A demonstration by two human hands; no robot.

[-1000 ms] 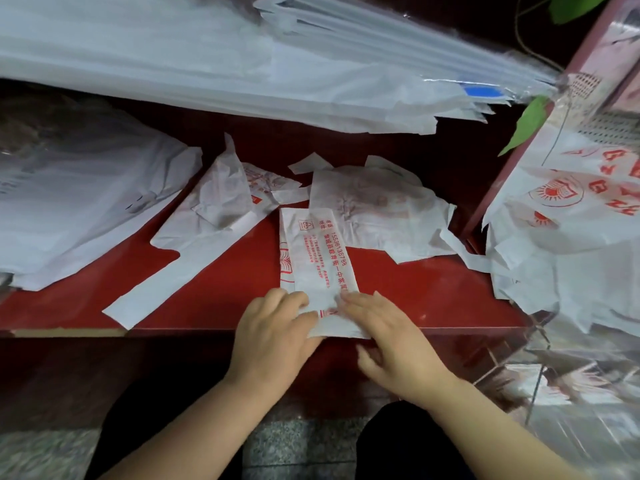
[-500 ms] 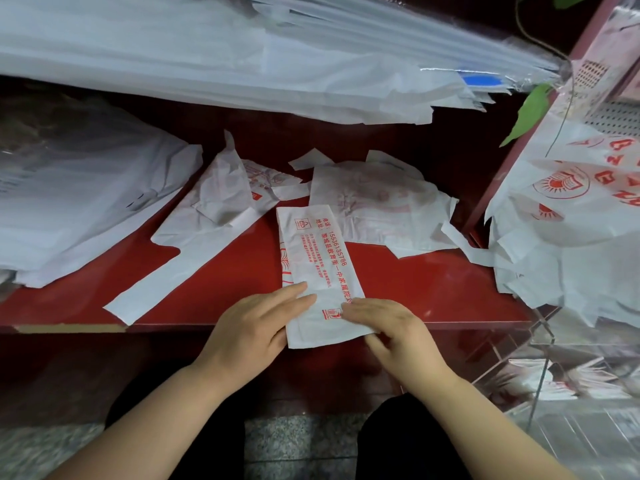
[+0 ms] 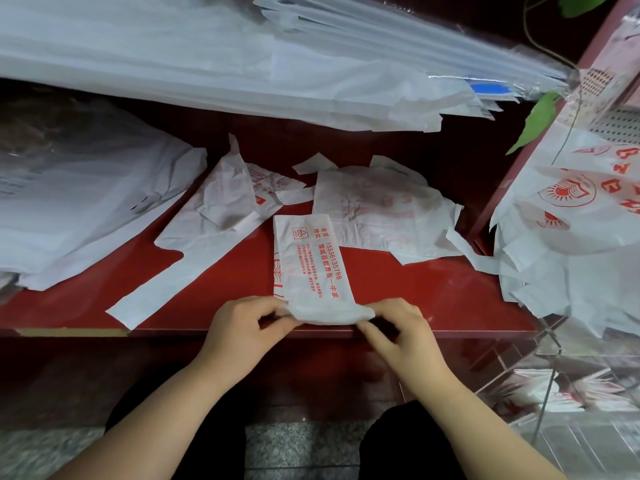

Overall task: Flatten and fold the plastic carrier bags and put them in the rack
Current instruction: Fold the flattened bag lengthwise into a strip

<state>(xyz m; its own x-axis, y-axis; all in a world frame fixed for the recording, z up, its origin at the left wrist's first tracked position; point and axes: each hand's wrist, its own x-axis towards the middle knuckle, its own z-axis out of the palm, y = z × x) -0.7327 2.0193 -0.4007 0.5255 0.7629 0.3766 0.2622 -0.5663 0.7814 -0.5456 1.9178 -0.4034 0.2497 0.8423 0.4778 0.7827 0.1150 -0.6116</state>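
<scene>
A sheaf of flat white bags is seen across the top of the frame, above a red counter on which crumpled carrier bags are left at centre. A narrow folded bag is laid lengthwise at centre frame, and its near end is pinched at either corner by the left hand and right hand. An end-over fold is judged to be in hand. Next, the pinched end must be carried squarely forward and pressed flat, before the clear rack, lower right, is reached.

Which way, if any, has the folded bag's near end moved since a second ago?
Yes, away from the person: the folded bag overhung the shelf edge before; now its end stops there.
</scene>
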